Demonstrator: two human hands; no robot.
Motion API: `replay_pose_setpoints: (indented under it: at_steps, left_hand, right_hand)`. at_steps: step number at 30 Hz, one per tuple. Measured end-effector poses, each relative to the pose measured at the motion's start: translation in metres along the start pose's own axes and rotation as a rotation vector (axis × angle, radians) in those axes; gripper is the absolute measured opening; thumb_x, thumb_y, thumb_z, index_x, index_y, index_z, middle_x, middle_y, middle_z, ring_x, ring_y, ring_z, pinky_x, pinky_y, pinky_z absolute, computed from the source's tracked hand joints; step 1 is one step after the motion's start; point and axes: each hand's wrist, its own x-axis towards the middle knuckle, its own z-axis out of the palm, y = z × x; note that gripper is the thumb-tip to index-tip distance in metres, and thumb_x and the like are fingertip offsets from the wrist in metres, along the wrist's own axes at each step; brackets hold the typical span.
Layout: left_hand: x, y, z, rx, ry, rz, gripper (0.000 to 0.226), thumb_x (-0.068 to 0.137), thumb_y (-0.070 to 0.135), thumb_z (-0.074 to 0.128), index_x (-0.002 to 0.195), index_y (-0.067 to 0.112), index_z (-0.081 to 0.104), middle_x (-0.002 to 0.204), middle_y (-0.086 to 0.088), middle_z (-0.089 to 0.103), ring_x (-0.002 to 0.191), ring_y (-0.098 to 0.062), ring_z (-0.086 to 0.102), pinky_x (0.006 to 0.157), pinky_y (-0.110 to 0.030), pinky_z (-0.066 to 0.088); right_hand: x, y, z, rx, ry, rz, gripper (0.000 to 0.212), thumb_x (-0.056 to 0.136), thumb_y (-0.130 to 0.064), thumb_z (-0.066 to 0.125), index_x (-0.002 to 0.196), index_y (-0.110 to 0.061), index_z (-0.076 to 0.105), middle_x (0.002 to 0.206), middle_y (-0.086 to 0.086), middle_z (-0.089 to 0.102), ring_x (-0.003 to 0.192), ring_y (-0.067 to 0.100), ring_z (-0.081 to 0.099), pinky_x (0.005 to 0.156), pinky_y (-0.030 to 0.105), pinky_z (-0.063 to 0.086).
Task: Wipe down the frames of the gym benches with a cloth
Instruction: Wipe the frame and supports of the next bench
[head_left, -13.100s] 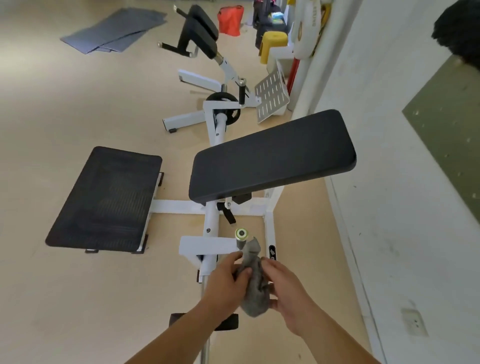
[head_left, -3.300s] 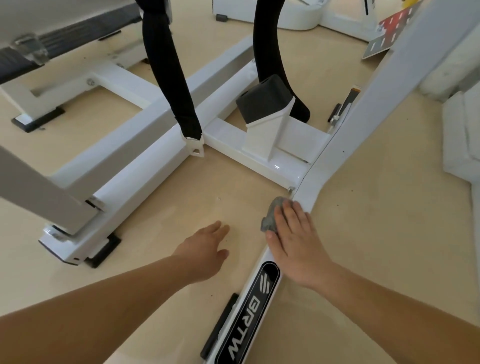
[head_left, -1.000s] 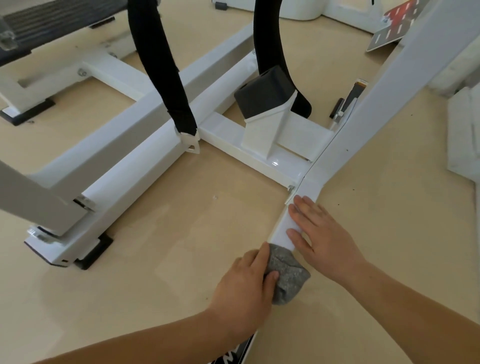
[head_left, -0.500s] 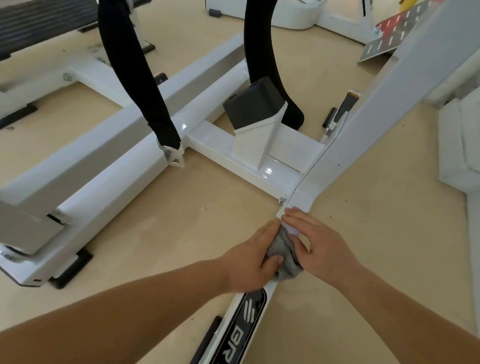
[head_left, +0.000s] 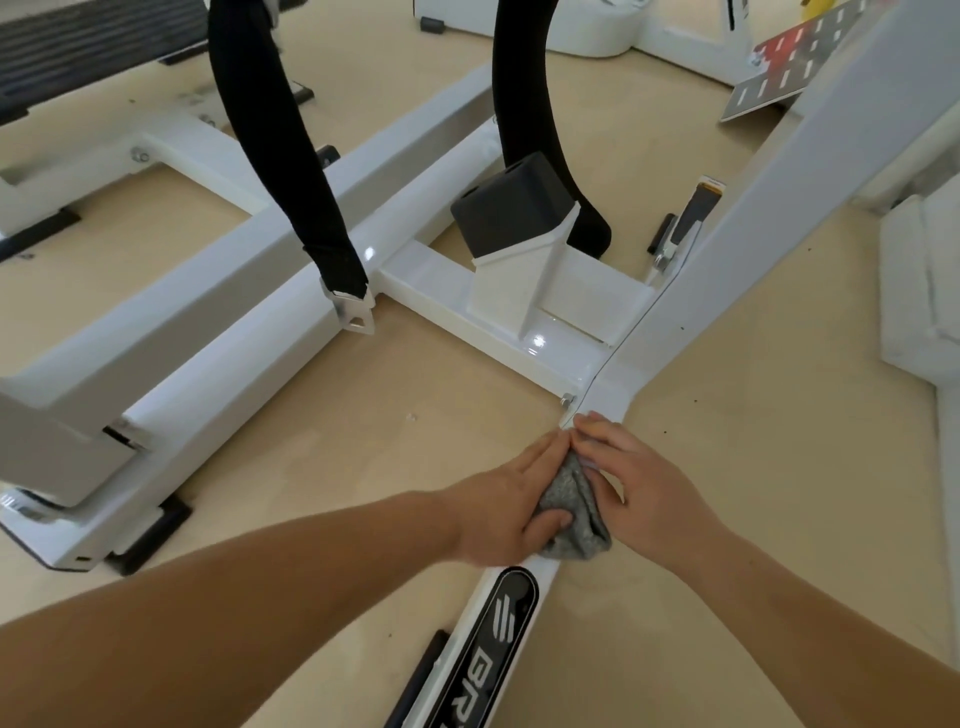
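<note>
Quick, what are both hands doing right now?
Left hand: pinches the grey cloth between thumb and fingers.
Right hand: open, fingers lying flat on the white frame by the cloth.

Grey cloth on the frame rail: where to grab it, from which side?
Take the grey cloth by its bunched near end, thick and uncovered. Come from above, fingers pinching across the wad, which lies lengthwise on the frame rail.
</note>
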Motion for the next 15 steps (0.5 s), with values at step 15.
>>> replay_pose_setpoints:
  at_steps: [15]
  left_hand:
    - [0.008, 0.003, 0.008, -0.157, 0.042, -0.015, 0.105, 0.097, 0.036, 0.057, 0.157, 0.010, -0.025, 0.167, -0.006, -0.025, 0.158, -0.018, -0.005, 0.128, -0.030, 0.010]
  right_hand:
    - [0.004, 0.001, -0.011, 0.023, -0.093, 0.048, 0.049, 0.098, -0.011, 0.056, 0.146, -0.021, 0.055, 0.154, -0.020, 0.041, 0.141, -0.005, 0.039, 0.117, 0.018, 0.033]
